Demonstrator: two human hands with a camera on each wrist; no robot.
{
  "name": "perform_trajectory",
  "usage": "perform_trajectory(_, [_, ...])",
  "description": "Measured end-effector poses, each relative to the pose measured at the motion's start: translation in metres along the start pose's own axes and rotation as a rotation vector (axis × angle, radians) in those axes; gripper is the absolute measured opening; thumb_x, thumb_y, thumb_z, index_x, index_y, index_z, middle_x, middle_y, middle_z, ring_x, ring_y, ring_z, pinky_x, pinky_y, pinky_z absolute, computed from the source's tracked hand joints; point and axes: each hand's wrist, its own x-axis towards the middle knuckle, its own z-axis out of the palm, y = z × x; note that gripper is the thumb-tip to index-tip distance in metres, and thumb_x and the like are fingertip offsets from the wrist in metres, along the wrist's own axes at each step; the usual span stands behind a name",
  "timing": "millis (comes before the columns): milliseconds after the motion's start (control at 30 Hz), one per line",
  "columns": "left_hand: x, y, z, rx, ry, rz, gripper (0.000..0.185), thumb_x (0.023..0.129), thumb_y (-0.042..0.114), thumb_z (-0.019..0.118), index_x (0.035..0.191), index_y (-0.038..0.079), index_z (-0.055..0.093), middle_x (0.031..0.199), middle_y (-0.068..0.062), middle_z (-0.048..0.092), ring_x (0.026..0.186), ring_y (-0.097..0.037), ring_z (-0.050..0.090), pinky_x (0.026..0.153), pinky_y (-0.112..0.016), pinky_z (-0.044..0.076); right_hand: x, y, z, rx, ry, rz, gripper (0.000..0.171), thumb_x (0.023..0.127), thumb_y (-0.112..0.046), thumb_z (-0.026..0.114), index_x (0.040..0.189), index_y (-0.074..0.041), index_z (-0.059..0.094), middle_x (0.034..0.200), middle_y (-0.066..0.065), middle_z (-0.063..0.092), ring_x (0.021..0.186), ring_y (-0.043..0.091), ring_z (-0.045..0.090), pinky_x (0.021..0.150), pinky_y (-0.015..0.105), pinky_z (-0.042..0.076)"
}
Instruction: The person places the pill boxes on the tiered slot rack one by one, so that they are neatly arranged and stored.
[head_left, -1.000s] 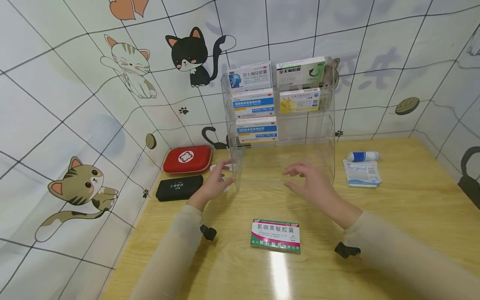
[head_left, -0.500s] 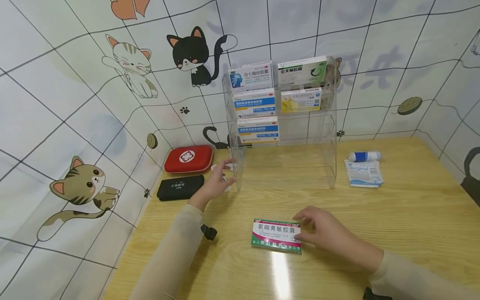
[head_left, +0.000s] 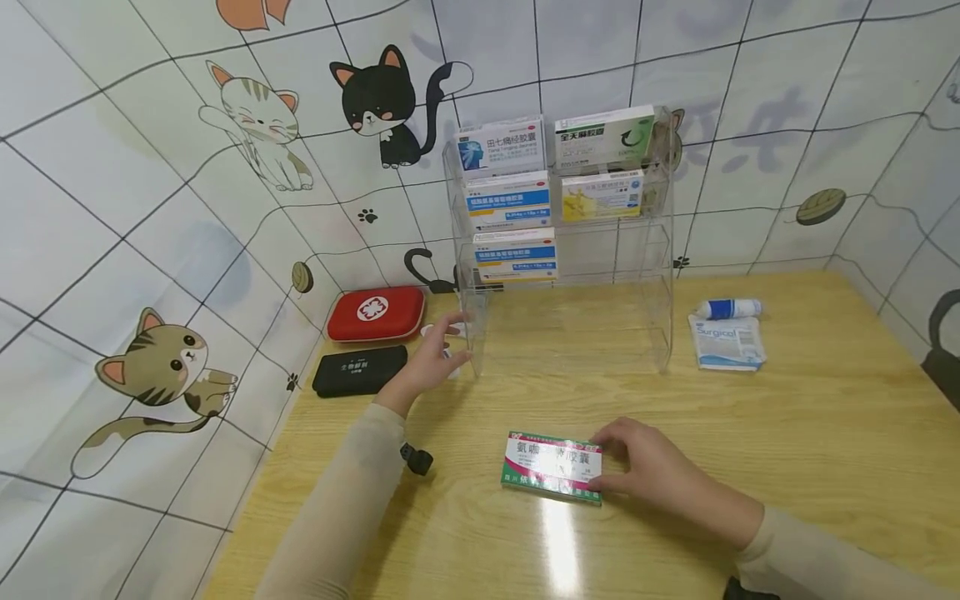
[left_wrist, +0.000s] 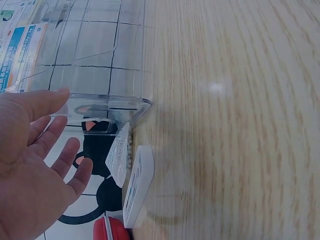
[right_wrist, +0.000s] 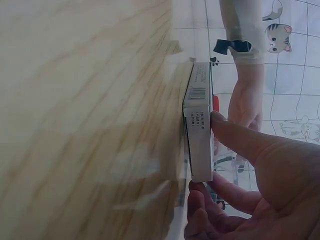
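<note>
Box gripped on the surface, not yet lifted; rack slots part filled.
Right hand [head_left: 651, 472] pinches box [head_left: 552, 467] lying in front of rack [head_left: 652, 275]; left hand [head_left: 429, 363], fingers straight, steadies rack's left edge.

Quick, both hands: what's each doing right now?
Left hand: open, fingers against the clear acrylic shelf rack.
Right hand: pinching the flat green-and-white medicine box.

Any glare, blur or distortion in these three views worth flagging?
Head view: a bright glare streak on the table runs up onto the medicine box, washing out part of its print; wall lines bow from lens distortion. Left wrist view: the clear rack is sharp, the wood softly blurred. Right wrist view: dim, with the near wood smeared.
</note>
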Motion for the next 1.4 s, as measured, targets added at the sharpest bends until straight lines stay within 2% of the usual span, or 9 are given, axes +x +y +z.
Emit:
perform_trajectory(167, [0.0, 0.0, 0.0, -0.026, 0.005, 0.015, 0.066, 0.099, 0.008, 0.069, 0.155, 0.014, 0.034, 0.16, -0.008, 0.04, 0.143, -0.034, 0.042, 0.118, -0.059, 0.037, 0.0, -0.001, -0.004, 0.153, -0.018, 0.068, 0.05, 0.072, -0.032, 0.095, 0.113, -0.017, 0.071, 0.096, -0.006, 0.069, 0.085, 0.011, 0.061, 0.072, 0.023, 0.054])
perform_trajectory(267, [0.0, 0.0, 0.001, -0.027, 0.007, 0.012, 0.066, 0.099, 0.008, 0.069, 0.155, 0.015, 0.034, 0.16, -0.007, 0.04, 0.143, -0.034, 0.042, 0.118, -0.058, 0.037, -0.001, 0.001, -0.007, 0.286, -0.009, 0.087, 0.04, 0.078, -0.023, 0.091, 0.113, -0.015, 0.072, 0.101, -0.001, 0.073, 0.085, 0.013, 0.067, 0.071, 0.022, 0.057])
perform_trajectory(367, [0.0, 0.001, 0.001, -0.017, 0.005, 0.003, 0.065, 0.099, 0.01, 0.069, 0.155, 0.015, 0.034, 0.16, -0.006, 0.04, 0.143, -0.032, 0.043, 0.119, -0.056, 0.038, -0.003, 0.003, -0.011, 0.367, 0.013, 0.103, 0.028, 0.086, -0.023, 0.085, 0.11, -0.015, 0.075, 0.11, 0.005, 0.075, 0.088, 0.014, 0.071, 0.071, 0.024, 0.059])
perform_trajectory(500, [0.001, 0.0, 0.0, -0.018, 0.0, -0.002, 0.065, 0.1, 0.012, 0.069, 0.155, 0.016, 0.034, 0.16, -0.005, 0.04, 0.143, -0.032, 0.042, 0.119, -0.055, 0.037, 0.001, 0.005, -0.023, 0.338, 0.074, 0.108, 0.018, 0.092, -0.029, 0.079, 0.108, -0.02, 0.077, 0.115, 0.005, 0.076, 0.091, 0.014, 0.073, 0.072, 0.026, 0.058])
perform_trajectory(700, [0.003, -0.003, -0.001, -0.056, 0.011, 0.049, 0.065, 0.097, 0.002, 0.069, 0.153, 0.009, 0.036, 0.158, -0.012, 0.041, 0.142, -0.044, 0.041, 0.115, -0.062, 0.037, 0.019, 0.002, -0.055, 0.25, 0.247, -0.022, 0.016, 0.093, -0.023, 0.079, 0.108, -0.02, 0.079, 0.11, 0.006, 0.078, 0.088, 0.015, 0.075, 0.072, 0.024, 0.06])
perform_trajectory(933, [0.004, -0.003, -0.001, -0.063, -0.008, 0.068, 0.064, 0.098, 0.002, 0.068, 0.153, 0.009, 0.036, 0.159, -0.012, 0.04, 0.143, -0.044, 0.041, 0.115, -0.063, 0.036, 0.043, -0.002, -0.1, 0.188, 0.476, -0.106, 0.016, 0.094, -0.022, 0.078, 0.109, -0.02, 0.08, 0.107, 0.003, 0.078, 0.085, -0.01, 0.068, 0.071, 0.012, 0.056])
perform_trajectory(1100, [0.003, -0.003, -0.002, -0.055, 0.005, 0.063, 0.064, 0.097, 0.0, 0.068, 0.152, 0.006, 0.037, 0.158, -0.015, 0.041, 0.142, -0.046, 0.041, 0.115, -0.063, 0.037, 0.063, -0.004, -0.133, 0.181, 0.616, -0.169, 0.018, 0.094, -0.021, 0.078, 0.111, -0.015, 0.08, 0.108, 0.004, 0.077, 0.087, -0.016, 0.064, 0.076, 0.005, 0.051])
perform_trajectory(1267, [0.002, -0.003, -0.001, -0.058, -0.003, 0.058, 0.066, 0.097, 0.002, 0.069, 0.153, 0.006, 0.035, 0.159, -0.016, 0.039, 0.142, -0.044, 0.041, 0.116, -0.063, 0.036, 0.082, -0.005, -0.176, 0.133, 0.723, -0.166, 0.022, 0.095, -0.025, 0.077, 0.114, -0.014, 0.08, 0.114, 0.001, 0.074, 0.088, -0.017, 0.063, 0.08, 0.003, 0.049])
perform_trajectory(1400, [0.003, -0.001, -0.001, -0.061, -0.008, 0.043, 0.064, 0.098, 0.004, 0.068, 0.153, 0.007, 0.036, 0.159, -0.014, 0.039, 0.142, -0.041, 0.041, 0.116, -0.063, 0.036, 0.098, -0.001, -0.203, 0.162, 0.805, -0.119, 0.026, 0.094, -0.029, 0.077, 0.117, -0.017, 0.079, 0.116, 0.0, 0.075, 0.09, -0.015, 0.065, 0.083, 0.005, 0.05])
